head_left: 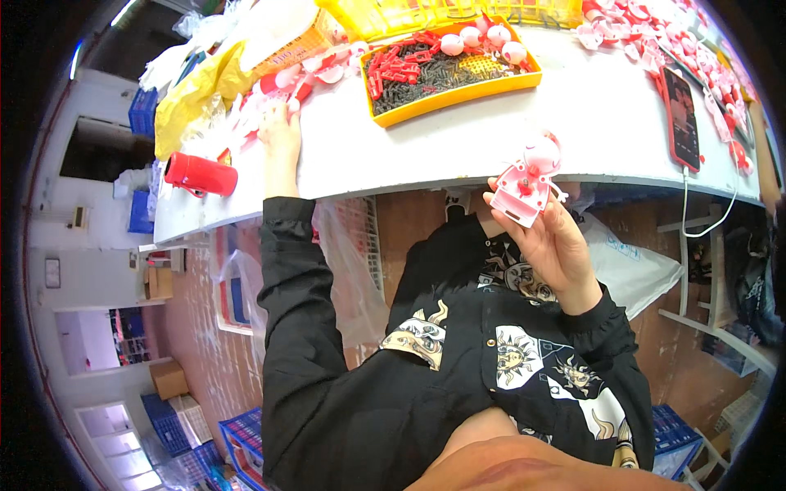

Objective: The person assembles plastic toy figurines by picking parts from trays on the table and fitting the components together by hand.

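Note:
My right hand (557, 250) is closed around a pink-and-white plastic toy figure (526, 192), held up just off the table's front edge. Its hollow, open body faces up, a round white-and-pink head sits at its top, and a small limb sticks out at one side. Over on the left, my left hand (281, 131) reaches onto the table, at the edge of a heap of pink, red and white plastic pieces (327, 72). Glare and the pieces hide its fingertips, so its grip does not show.
A yellow tray (458, 102) holds black screws, red parts and white-pink balls. Left of it stands a red flask (201, 174) near a yellow bag (192, 102). A red-cased phone (679, 119) with a white cable lies at right, beside more pink pieces (634, 33).

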`<state>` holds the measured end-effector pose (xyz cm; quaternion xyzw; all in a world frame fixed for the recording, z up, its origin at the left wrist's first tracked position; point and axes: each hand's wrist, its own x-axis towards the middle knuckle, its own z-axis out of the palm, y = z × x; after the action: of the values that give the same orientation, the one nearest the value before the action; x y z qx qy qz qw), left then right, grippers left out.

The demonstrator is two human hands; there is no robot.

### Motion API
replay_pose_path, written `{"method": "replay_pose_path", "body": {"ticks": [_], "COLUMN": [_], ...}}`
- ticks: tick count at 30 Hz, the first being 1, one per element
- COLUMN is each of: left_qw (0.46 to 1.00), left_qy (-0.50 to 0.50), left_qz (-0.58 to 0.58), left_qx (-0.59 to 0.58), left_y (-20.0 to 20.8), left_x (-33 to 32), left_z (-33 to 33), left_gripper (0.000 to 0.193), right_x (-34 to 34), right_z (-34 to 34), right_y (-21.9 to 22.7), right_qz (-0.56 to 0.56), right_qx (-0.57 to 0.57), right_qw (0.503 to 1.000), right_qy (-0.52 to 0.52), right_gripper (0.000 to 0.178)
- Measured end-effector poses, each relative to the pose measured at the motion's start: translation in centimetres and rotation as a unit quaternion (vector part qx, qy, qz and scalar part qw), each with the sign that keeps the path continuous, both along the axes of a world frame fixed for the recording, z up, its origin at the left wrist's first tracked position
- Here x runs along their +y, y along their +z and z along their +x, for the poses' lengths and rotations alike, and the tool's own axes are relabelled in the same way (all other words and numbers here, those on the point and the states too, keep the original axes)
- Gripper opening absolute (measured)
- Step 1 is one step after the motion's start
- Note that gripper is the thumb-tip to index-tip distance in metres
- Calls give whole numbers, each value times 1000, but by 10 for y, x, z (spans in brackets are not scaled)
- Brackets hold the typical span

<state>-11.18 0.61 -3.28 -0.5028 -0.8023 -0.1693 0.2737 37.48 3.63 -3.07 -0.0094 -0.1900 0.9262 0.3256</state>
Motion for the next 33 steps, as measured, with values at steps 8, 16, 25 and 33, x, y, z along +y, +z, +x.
{"method": "replay_pose_path", "body": {"ticks": [8,16,25,33], "left_qw": [700,654,987,965], "left_qy": [-291,-248,-160,-66], "left_qz": [300,127,2,46], "left_qx": [-579,-703,-7,-248], "left_y": [37,45,37,23], "left_x": [-16,-11,28,-39], "left_z": [52,79,95,171], "left_gripper": [31,36,30,33], "right_x": [1,-1,-10,-5], "right_z": [1,-9,-13,-17], "right_y": [-2,-6,-11,-17], "right_qz": [-18,-13,-52,-45], "right_qx": [10,-16,-3,8], "right_qw": [1000,1000,998,999], "right_qy": [0,17,37,17], "right_gripper": [55,64,49,47]}}
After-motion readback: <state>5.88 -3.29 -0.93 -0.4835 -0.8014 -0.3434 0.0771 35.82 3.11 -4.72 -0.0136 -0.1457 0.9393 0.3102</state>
